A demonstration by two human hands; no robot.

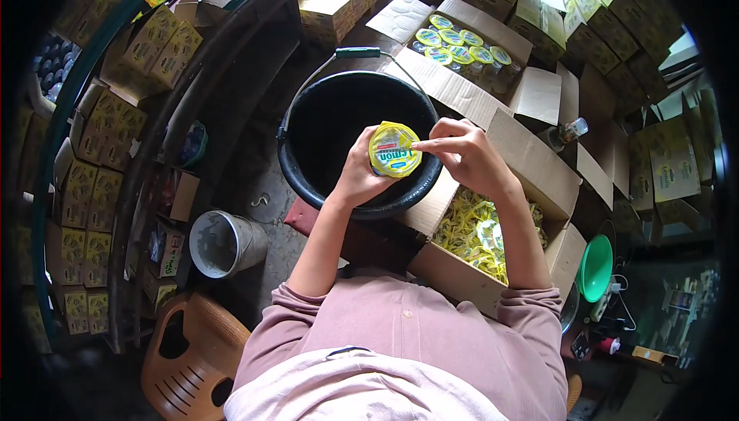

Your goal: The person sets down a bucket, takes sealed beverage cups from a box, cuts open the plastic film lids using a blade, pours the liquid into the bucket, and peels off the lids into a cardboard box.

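Over the black bucket (331, 94), my left hand (359, 177) is wrapped round a cup with a yellow lemon-labelled lid (395, 149), its top facing up. My right hand (462, 150) is at the lid's right edge, index finger stretched out onto it and the other fingers curled; whether it pinches anything is too small to tell. Beneath my right forearm stands an open carton (454, 273) filled with yellow strips (469, 228). Farther off, another open carton (493, 22) holds several cups with yellow lids (460, 55).
A grey bucket (218, 245) and a brown plastic chair (192, 355) are at the left. Stacked yellow boxes (104, 190) line the left side. A green bowl (595, 268) is at the right. One clear cup (573, 129) lies by the carton flaps.
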